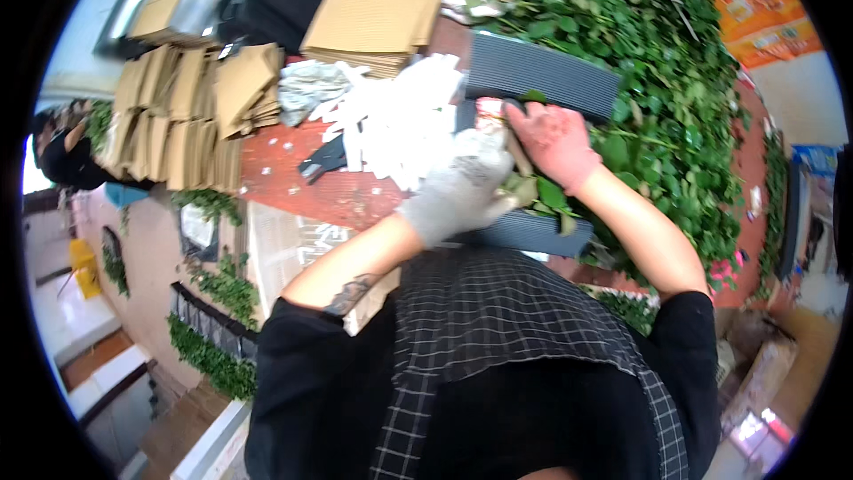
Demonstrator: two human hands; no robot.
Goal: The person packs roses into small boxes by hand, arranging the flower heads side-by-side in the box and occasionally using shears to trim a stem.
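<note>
My left hand [466, 180], in a grey glove and slightly blurred, curls around a small bunch of leafy stems [524, 188]. From the other side my right hand [555, 142], in a pink-red glove, closes on the same bunch, its fingers at the upper part. A red-and-white end [489, 114] shows above the left glove; its kind is unclear. Beyond the hands stands a dark grey ribbed panel [542, 76], and a second ribbed panel [533, 235] lies nearer my apron. What lies under the palms is hidden.
A large heap of cut leafy stems [662, 116] covers the table's right side. White paper strips [404, 120], a black-handled tool [322, 158] and a crumpled grey glove [313, 84] lie left. Stacked brown corrugated sheets [382, 0] stand behind. Another person [67, 156] is at far left.
</note>
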